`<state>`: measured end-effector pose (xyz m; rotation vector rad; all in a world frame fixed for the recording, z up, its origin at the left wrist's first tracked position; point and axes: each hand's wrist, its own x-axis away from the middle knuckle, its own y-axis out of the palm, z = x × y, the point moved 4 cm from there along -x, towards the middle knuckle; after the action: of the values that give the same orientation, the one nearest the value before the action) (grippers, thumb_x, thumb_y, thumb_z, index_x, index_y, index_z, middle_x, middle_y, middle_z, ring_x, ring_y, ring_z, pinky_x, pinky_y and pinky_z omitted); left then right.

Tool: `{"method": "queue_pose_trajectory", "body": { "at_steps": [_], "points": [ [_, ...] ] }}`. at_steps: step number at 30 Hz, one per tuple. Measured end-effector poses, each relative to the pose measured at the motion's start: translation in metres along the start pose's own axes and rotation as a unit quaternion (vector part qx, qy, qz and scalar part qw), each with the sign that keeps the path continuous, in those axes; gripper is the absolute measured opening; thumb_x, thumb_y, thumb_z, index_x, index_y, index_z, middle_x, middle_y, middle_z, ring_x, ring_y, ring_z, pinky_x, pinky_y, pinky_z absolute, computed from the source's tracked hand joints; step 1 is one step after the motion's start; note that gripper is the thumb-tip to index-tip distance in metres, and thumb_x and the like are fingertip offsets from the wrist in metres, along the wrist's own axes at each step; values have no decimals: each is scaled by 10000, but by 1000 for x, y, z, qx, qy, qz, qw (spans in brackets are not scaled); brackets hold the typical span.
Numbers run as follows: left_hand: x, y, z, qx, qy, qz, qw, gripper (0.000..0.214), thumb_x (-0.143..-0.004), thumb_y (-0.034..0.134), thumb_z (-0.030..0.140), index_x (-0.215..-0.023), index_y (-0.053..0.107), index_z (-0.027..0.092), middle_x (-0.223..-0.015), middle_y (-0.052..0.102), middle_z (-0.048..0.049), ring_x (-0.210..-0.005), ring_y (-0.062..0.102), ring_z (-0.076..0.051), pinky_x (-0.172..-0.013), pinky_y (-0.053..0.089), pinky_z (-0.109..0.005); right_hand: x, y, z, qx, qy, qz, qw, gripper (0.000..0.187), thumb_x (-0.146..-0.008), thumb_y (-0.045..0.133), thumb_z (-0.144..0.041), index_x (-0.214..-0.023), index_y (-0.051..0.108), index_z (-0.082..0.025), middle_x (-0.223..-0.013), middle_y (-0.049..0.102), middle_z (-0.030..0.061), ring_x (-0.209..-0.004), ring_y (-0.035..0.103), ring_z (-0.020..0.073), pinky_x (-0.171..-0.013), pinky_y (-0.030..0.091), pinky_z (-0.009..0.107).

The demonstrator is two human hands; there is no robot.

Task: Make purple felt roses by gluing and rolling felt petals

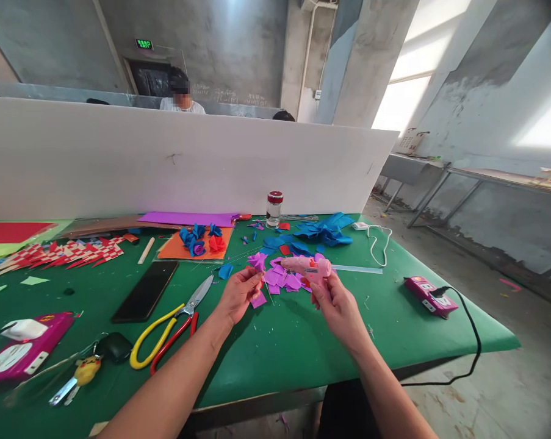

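Observation:
My right hand (334, 300) is closed round the handle of a pink hot glue gun (312, 267), its nozzle pointing left. Pinched in my left hand (244, 291) is a purple paper flower (257, 261) on a thin wire stem, which slants down below the fingers. The nozzle is close to the flower; whether they touch I cannot tell. Beneath and behind both hands lie several purple paper pieces (279, 277) on the green table (266, 353). Blue petals (323, 230) are heaped farther back. A glue stick (358, 269) shows to the right of the glue gun.
Scissors (183, 317), a black phone (146, 291) and keys (80, 372) lie left. Finished blue and red flowers (197, 239) rest on orange paper. A red-lidded jar (274, 209) stands before the white partition (188, 161). A magenta power strip (429, 296) sits right. A person (181, 100) is beyond.

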<state>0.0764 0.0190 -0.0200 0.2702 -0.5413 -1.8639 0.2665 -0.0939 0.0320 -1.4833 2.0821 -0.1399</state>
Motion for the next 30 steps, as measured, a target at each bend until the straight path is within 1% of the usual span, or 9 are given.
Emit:
{"method": "queue_pose_trajectory", "body": {
  "at_steps": [3, 6, 9, 11, 15, 21, 24, 30],
  "points": [
    [1, 0, 0, -4, 0, -2, 1000, 321, -585, 862, 296, -750, 646, 126, -573, 543, 30, -488, 434, -50, -429, 291, -172, -1, 4, -7, 42, -30, 4, 999, 308, -934, 441, -407, -1116, 544, -181, -716, 643, 13, -574, 560, 148, -538, 416, 232],
    [0, 0, 0, -13, -1, -3, 1000, 303, -598, 853, 298, -750, 652, 129, -572, 547, 27, -487, 434, -51, -433, 288, -176, 0, 8, -11, 72, -44, 1, 996, 259, -944, 426, -375, -1092, 535, -193, -721, 654, 13, -582, 584, 162, -544, 423, 241],
    [0, 0, -1, -18, -2, 0, 1000, 292, -598, 850, 295, -743, 658, 129, -572, 553, 25, -473, 424, -44, -433, 280, -177, 1, 11, -14, 90, -62, -3, 994, 242, -951, 410, -346, -1116, 514, -203, -805, 687, 38, -639, 624, 185, -589, 456, 263],
    [0, -1, -1, -19, -4, 2, 1000, 289, -600, 849, 292, -748, 662, 129, -579, 559, 24, -467, 421, -39, -433, 277, -176, 2, 13, -15, 107, -72, -3, 992, 246, -952, 407, -335, -1134, 507, -204, -865, 700, 61, -694, 650, 203, -617, 472, 277],
    [0, 0, -1, -18, -6, 3, 1000, 288, -606, 846, 292, -761, 663, 132, -581, 562, 23, -469, 432, -41, -435, 280, -175, 4, 15, -16, 143, -83, -3, 986, 277, -959, 402, -313, -1185, 500, -187, -905, 713, 87, -771, 679, 235, -642, 491, 294],
    [1, 0, 0, -20, -7, 3, 1000, 284, -621, 841, 295, -771, 662, 134, -571, 556, 23, -470, 428, -45, -436, 287, -175, 4, 18, -15, 143, -94, -8, 985, 335, -971, 393, -293, -1282, 458, -186, -1081, 712, 110, -879, 693, 244, -696, 522, 308],
    [1, -1, -1, -23, -7, 0, 1000, 285, -626, 839, 302, -772, 663, 132, -575, 559, 18, -472, 425, -44, -437, 288, -172, 4, 18, -14, 157, -99, 0, 983, 347, -971, 391, -299, -1291, 460, -187, -1081, 711, 118, -885, 697, 252, -683, 528, 317],
    [0, -1, -1, -23, -8, -1, 1000, 284, -625, 842, 301, -771, 666, 133, -579, 565, 12, -474, 427, -47, -437, 286, -172, 3, 20, -13, 180, -102, 7, 978, 345, -968, 374, -307, -1274, 460, -172, -1044, 713, 125, -832, 696, 256, -640, 520, 318]
  ]
}}
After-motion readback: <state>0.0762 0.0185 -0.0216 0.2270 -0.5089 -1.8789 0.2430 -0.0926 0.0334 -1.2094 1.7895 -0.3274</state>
